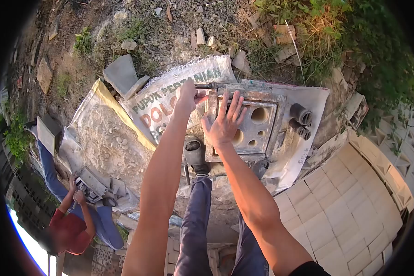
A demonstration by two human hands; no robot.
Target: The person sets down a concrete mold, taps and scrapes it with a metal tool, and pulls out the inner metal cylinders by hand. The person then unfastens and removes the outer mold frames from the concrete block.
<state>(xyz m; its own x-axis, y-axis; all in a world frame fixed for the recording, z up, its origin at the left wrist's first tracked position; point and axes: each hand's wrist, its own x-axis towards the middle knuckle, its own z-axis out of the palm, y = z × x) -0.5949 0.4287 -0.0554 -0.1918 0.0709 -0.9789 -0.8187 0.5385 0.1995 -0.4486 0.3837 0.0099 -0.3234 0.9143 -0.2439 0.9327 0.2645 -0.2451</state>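
Observation:
A square mould frame (280, 120) lies on a printed woven sack, its pale inner face (267, 124) pierced by several round holes of different sizes. My right hand (225, 123) is spread open, palm down, on the left part of the mould. At the mould's upper left corner a thin metal rod (204, 86) sticks out to the left. My left hand (188, 97) is closed around the outer end of this rod; its grip is partly hidden. Dark short pipes (301, 113) stand on the sack just right of the mould.
A sandy pile (106, 138) lies on sacking at the left, with a grey slab (120, 75) above it. Pale blocks (342, 202) are stacked at the lower right. Another person (73, 230) sits at the lower left, both hands at a smaller mould (91, 187). My shoe (196, 152) is beside the mould.

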